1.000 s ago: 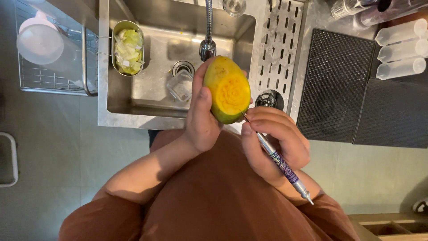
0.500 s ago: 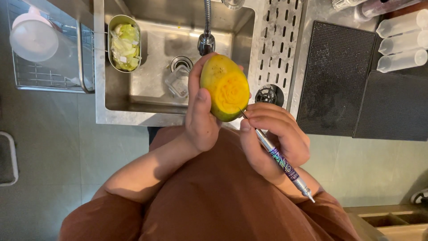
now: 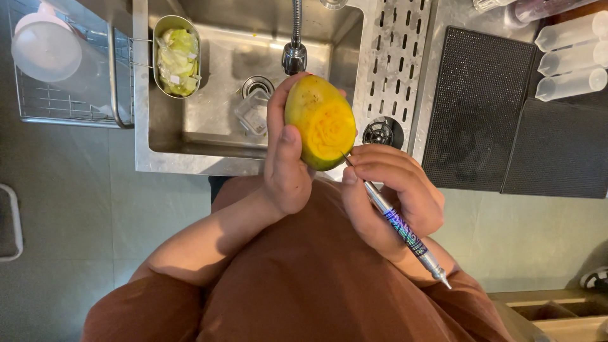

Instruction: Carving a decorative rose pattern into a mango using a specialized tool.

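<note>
Two hands at work above a steel sink [image 3: 190,152], seen from overhead. Left hand [image 3: 286,161] wrapped around a mango [image 3: 320,120], grip clenched on it, thumb laid along the near edge and fingers curled behind, fruit raised over the sink's front rim and close to the hanging faucet head [image 3: 294,58]. Right hand [image 3: 389,196] clenched on a thin carving tool [image 3: 396,218] with a patterned metal handle, held like a pen, fine tip touching the lower right edge of the fruit's peeled face. Peeled on the facing side only, green and speckled skin left around the rim and behind; carved into the yellow flesh, a small rosette of curved cuts near the middle, with smooth uncut flesh around it. By that look, carving begun and partly done, most of the exposed face yet to be cut, though depth of the cuts hard to judge. Inside the sink, a small metal container of pale green scraps [image 3: 176,56] hooked at the left wall and a clear plastic cup [image 3: 252,114] near the drain. To the right, a perforated drain board [image 3: 396,60], dark rubber mats [image 3: 481,107] and three clear squeeze bottles [image 3: 570,60] lying on the surface.
</note>
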